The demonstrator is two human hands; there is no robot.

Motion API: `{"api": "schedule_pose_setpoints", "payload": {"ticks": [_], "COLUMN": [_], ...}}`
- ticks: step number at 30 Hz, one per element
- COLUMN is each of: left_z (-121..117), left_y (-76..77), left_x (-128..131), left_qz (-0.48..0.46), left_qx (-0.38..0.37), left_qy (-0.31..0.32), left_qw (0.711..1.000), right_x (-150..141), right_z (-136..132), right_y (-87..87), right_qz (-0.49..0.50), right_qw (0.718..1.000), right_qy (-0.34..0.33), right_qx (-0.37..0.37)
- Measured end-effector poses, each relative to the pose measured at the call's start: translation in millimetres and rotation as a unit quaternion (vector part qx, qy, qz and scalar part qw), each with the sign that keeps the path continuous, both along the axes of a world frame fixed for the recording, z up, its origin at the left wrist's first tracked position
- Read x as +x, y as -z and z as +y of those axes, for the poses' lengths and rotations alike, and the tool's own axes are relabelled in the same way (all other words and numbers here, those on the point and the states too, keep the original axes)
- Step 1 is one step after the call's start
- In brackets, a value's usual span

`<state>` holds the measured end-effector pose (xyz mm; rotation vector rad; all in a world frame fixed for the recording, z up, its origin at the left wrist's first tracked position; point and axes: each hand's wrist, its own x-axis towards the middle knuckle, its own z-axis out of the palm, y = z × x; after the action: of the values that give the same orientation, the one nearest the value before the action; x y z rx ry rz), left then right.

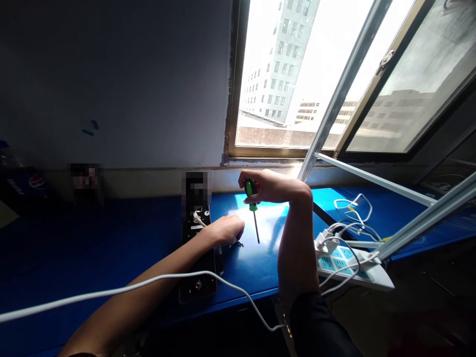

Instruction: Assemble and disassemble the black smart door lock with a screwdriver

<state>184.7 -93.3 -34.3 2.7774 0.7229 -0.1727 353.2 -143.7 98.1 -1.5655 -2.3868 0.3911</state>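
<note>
Right hand is wrapped around a green-and-black screwdriver, wrist bent hard, with the shaft pointing down and the tip over the shiny part of the blue tabletop. Left hand is down low just beside it, fingers curled toward the table; can't tell if it's pinching anything, since the fingertips are hidden. Some tiny dark bits sit right next to those fingers, too small to make out properly.

Under the left forearm there's a long black device lying on the table, so the arm covers its middle, and its far end is blurred out. A short white cable shows on its upper half. Another, longer white cable runs across the foreground, in front of the left arm.

Off to the right, a white power strip with blue-green socket panels has a bunch of plugs and white leads in it, next to a metal frame. Behind all that is a window with tall buildings outside, and a dark Pepsi-logo item sits way over left in the shadows.
</note>
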Motion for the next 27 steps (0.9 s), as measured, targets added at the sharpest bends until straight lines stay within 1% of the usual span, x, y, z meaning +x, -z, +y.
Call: {"api": "schedule_pose_setpoints", "payload": {"ticks": [2, 5, 8, 10, 11, 13, 15, 18, 20, 22, 25, 27], "left_z": [-1, 3, 13, 21, 25, 33, 40, 48, 52, 56, 61, 64], "left_y": [-8.9, -35.0, -67.5, -85.2, -91.6, -99.4, -101.4, -97.8, -93.2, -87.8, -79.7, -75.5], "left_x": [-3, -19, -50, -75, -88, -111, -127, -138, -136, -132, -125, -122], "left_qz": [-0.006, -0.043, -0.103, -0.185, -0.215, -0.250, -0.240, -0.161, -0.124, -0.119, -0.120, -0.121], "left_qx": [-0.012, -0.028, -0.020, -0.016, -0.006, 0.023, 0.049, 0.032, 0.021, 0.043, 0.057, 0.064], "left_qy": [0.003, -0.003, -0.031, -0.051, -0.065, -0.106, -0.155, -0.210, -0.220, -0.219, -0.223, -0.220], "left_qw": [1.000, 0.999, 0.994, 0.981, 0.974, 0.962, 0.957, 0.964, 0.967, 0.967, 0.966, 0.966], "right_x": [-1, -4, -7, -10, -12, -15, -19, -24, -28, -32, -39, -44], "right_z": [0, 0, 0, 1, 2, 5, 9, 16, 21, 25, 33, 39], "right_y": [-0.2, -1.4, -2.8, -3.1, -2.9, -1.6, 0.5, 4.5, 7.1, 9.6, 13.3, 16.8], "right_qz": [-0.005, 0.002, 0.031, 0.054, 0.064, 0.073, 0.065, 0.037, 0.021, 0.006, -0.024, -0.058], "right_qw": [1.000, 1.000, 0.998, 0.996, 0.995, 0.994, 0.994, 0.995, 0.995, 0.995, 0.994, 0.994], "right_qy": [-0.002, -0.020, -0.047, -0.057, -0.056, -0.050, -0.042, -0.035, -0.032, -0.034, -0.034, -0.013], "right_qx": [0.002, 0.012, 0.024, 0.036, 0.044, 0.060, 0.075, 0.084, 0.088, 0.090, 0.096, 0.088]}}
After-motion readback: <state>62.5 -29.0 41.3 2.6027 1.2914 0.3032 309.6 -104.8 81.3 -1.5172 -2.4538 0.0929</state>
